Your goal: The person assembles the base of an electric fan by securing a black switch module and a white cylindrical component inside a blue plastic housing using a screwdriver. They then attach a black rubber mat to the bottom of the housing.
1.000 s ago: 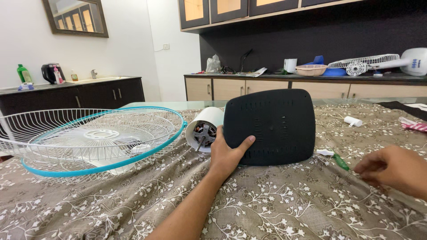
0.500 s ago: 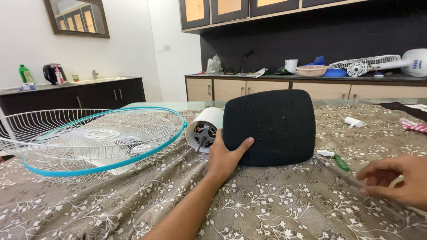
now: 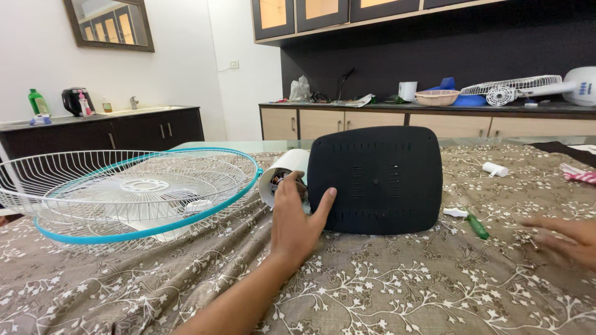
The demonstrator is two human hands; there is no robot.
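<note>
A black, rounded-square fan base (image 3: 379,180) stands on edge on the flower-patterned cloth (image 3: 385,291). My left hand (image 3: 295,220) grips its left edge, thumb on the front face and fingers behind. Right behind those fingers lies a white fan motor housing (image 3: 282,164), open end facing me. My right hand (image 3: 568,239) rests at the far right, fingers spread flat on the cloth beside some tiny dark bits, holding nothing. A green-handled screwdriver (image 3: 477,226) lies between the base and that hand.
A white wire fan grille with a turquoise rim (image 3: 130,186) covers the left of the table. A small white piece (image 3: 455,213) and a white cylinder (image 3: 495,169) lie on the cloth. Behind, a counter (image 3: 372,111) carries another fan grille (image 3: 515,87) and a bowl.
My left hand shifted up along the base's edge, fingers now reaching over the motor. My right hand slid right and flattened out on the cloth.
</note>
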